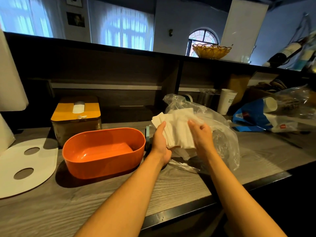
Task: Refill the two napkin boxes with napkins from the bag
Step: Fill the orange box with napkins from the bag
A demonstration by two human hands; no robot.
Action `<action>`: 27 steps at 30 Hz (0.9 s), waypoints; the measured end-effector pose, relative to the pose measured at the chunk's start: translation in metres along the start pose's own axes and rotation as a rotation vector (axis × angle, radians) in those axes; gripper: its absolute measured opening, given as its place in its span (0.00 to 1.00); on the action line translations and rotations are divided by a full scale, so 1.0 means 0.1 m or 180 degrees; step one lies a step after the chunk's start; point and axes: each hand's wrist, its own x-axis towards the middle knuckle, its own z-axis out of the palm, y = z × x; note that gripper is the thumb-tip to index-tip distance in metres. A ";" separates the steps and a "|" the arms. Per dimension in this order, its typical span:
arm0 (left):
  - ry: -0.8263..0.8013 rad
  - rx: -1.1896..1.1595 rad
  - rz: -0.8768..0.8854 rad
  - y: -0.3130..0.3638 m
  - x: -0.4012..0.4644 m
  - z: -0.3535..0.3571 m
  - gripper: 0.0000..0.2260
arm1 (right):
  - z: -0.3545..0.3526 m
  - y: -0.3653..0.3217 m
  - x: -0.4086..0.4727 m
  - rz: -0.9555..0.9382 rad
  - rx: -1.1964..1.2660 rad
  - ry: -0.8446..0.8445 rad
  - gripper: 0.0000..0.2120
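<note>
An open orange napkin box (104,152) stands empty on the counter, left of my hands. Behind it sits a brown box with a wooden lid (76,111), a napkin poking from its slot. A stack of white napkins (176,127) is held above the mouth of the clear plastic bag (220,134). My left hand (160,141) grips the stack from below and the left side, thumb on top. My right hand (201,132) holds the stack's right side with curled fingers. More napkins lie in the bag under the stack.
A white oval board with two holes (25,166) lies at the left. A blue and white bag (253,117), a paper cup (226,101) and a metal cup (206,98) stand at the back right. The counter's front edge (188,211) runs below my arms.
</note>
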 end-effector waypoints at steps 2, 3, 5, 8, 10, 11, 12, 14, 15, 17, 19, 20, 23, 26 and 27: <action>-0.0025 0.0093 0.0070 -0.02 0.02 -0.01 0.12 | 0.04 0.00 -0.05 -0.0023 -0.0322 -0.0120 0.04; 0.0052 0.0135 0.0091 -0.03 0.03 -0.01 0.14 | 0.04 0.00 -0.05 0.0041 -0.0285 -0.0094 0.05; 0.0273 0.0078 0.0111 -0.02 0.04 -0.01 0.17 | 0.01 -0.01 -0.01 0.0192 0.0005 0.0146 0.06; 0.0275 -0.0265 0.0205 0.04 0.02 0.01 0.11 | -0.06 -0.06 0.05 0.0525 0.1028 0.0659 0.07; 0.0264 -0.0439 0.0197 0.09 0.01 0.02 0.07 | -0.11 -0.09 0.04 0.0820 0.1742 0.0508 0.12; 0.0280 -0.0474 0.0194 0.10 0.01 0.01 0.07 | -0.11 -0.10 0.04 0.0963 0.1925 0.0342 0.13; 0.0277 -0.0490 0.0215 0.10 0.02 0.01 0.07 | -0.09 -0.11 0.02 0.1090 0.2006 0.0191 0.13; 0.0259 -0.0460 0.0327 0.07 0.01 0.02 0.06 | -0.02 -0.05 0.00 0.1293 0.1691 -0.0002 0.16; 0.0235 -0.0411 0.0354 0.05 0.01 0.03 0.06 | 0.02 -0.05 -0.01 0.1347 0.1482 -0.0058 0.16; 0.0167 -0.0239 0.0335 0.01 -0.01 0.06 0.07 | 0.07 -0.01 -0.02 0.1377 0.1372 -0.0094 0.15; 0.0078 -0.0090 0.0328 -0.03 -0.02 0.06 0.09 | 0.07 -0.01 -0.02 0.1508 0.1478 -0.0183 0.15; 0.0034 -0.0013 0.0324 -0.04 -0.03 0.05 0.09 | 0.06 -0.02 -0.03 0.1607 0.1559 -0.0231 0.16; -0.0047 0.0165 0.0254 -0.03 -0.06 0.06 0.12 | 0.04 -0.02 -0.02 0.1695 0.1777 -0.0220 0.17; -0.0124 -0.0064 0.0204 -0.01 -0.08 0.08 0.10 | 0.00 -0.01 0.02 0.1249 0.1643 0.0089 0.14; -0.0107 -0.0178 0.0168 0.00 -0.08 0.08 0.09 | -0.02 -0.01 0.04 0.1120 0.1699 0.0188 0.13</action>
